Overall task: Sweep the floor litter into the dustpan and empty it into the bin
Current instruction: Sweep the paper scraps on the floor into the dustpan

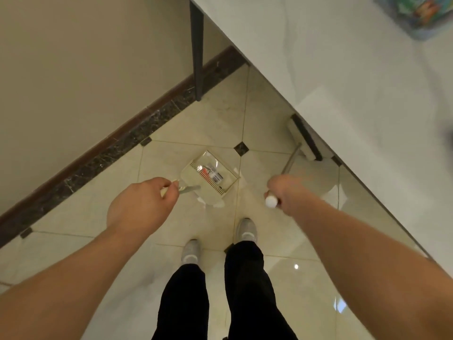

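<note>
Setting was a home interior, probably a dining or living area. Floor (215, 119) was glossy cream tile with small dark diamond insets, edged by a dark marble border strip (117, 148) and brown skirting against a plain beige wall (73, 57). A white marble-look table top (343, 57) on a slim black leg (197, 45) stood beside the wall.

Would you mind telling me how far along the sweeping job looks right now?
Done: a wrapper already lies inside the dustpan. In hand: the left hand holds the dustpan handle, and the right hand grips the broom, whose head sits by the table edge. Left: emptying the dustpan; no bin is in view.
</note>
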A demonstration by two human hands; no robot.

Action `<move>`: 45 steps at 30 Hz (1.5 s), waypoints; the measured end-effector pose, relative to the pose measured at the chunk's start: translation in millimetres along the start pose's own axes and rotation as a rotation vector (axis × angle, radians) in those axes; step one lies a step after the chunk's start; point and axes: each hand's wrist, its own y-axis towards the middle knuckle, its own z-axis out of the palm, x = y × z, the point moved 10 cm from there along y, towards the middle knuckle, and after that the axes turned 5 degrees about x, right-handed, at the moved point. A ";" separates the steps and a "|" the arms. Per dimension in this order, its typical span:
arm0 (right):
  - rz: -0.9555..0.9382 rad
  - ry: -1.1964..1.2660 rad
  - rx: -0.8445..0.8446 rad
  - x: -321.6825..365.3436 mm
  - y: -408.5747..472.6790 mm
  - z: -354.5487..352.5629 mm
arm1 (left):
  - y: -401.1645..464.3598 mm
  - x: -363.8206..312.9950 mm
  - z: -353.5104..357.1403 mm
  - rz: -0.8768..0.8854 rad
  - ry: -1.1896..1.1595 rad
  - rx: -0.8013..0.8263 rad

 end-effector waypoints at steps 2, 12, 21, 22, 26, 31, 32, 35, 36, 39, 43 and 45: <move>0.087 -0.010 0.128 -27.8 -21.0 43.9 | 4.6 -4.5 -3.3 -0.011 -0.006 0.006; 0.074 0.315 0.342 3.4 -144.9 37.1 | 11.6 21.4 -38.7 -0.090 -0.156 0.024; -0.020 0.351 -0.007 135.0 6.4 2.1 | 75.9 71.4 -82.0 -0.067 -0.151 0.029; -0.003 0.350 -0.034 149.6 28.9 -1.5 | 85.7 77.8 -83.7 -0.062 -0.141 0.031; 0.120 0.225 0.005 181.4 66.3 27.8 | 119.2 103.5 -86.7 -0.052 -0.118 0.040; 0.155 -0.209 0.151 145.9 1.9 97.3 | 136.9 122.1 -93.3 -0.033 -0.105 0.043; 0.161 -0.231 0.186 131.8 -18.4 110.2 | 138.8 126.4 -96.3 -0.030 -0.106 0.045; 0.184 -0.199 0.249 106.7 -79.3 130.9 | 141.9 133.5 -102.7 -0.019 -0.098 0.052; 0.204 -0.157 0.268 102.5 -94.5 131.8 | 142.0 133.6 -103.1 -0.015 -0.101 0.059; 0.226 -0.041 0.288 108.7 -125.5 120.9 | 141.2 132.5 -108.2 0.002 -0.122 0.078; 0.169 0.029 0.208 130.5 -132.6 107.1 | 136.6 137.7 -113.9 0.005 -0.136 0.085; 0.116 -0.016 0.164 153.1 -121.1 105.8 | 133.8 144.5 -116.6 -0.008 -0.141 0.078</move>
